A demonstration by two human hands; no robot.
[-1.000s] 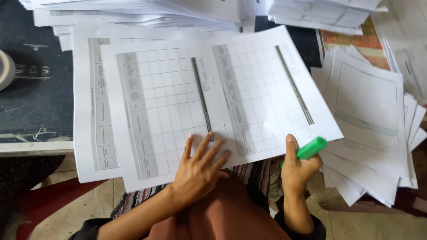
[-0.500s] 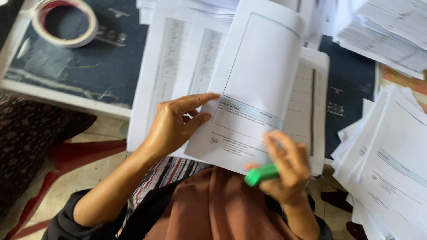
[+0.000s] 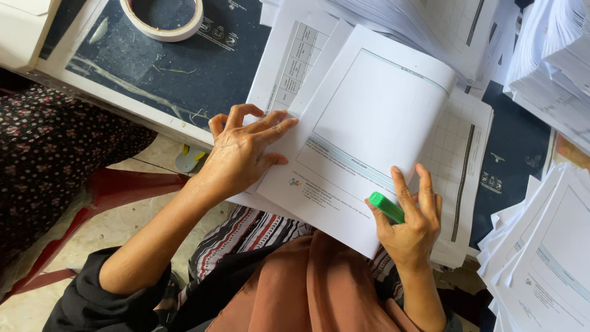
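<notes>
A folded white printed sheet (image 3: 369,135) lies on top of a sheet with a table grid (image 3: 458,160) at the table's near edge. My left hand (image 3: 243,150) presses its fingertips flat along the folded sheet's left edge. My right hand (image 3: 409,221) rests on the sheet's lower right part, fingers spread, with a green marker (image 3: 386,207) held against the palm by the thumb.
A roll of white tape (image 3: 161,17) sits on the dark cutting mat (image 3: 184,67) at the upper left. Stacks of printed paper (image 3: 553,49) lie along the back and right (image 3: 541,264). A red chair leg (image 3: 117,190) and floor show below left.
The wide grid sheet has been folded over, so a plainer printed face is up. My left hand moved to the fold's left edge; my right hand, with the marker, came onto the sheet.
</notes>
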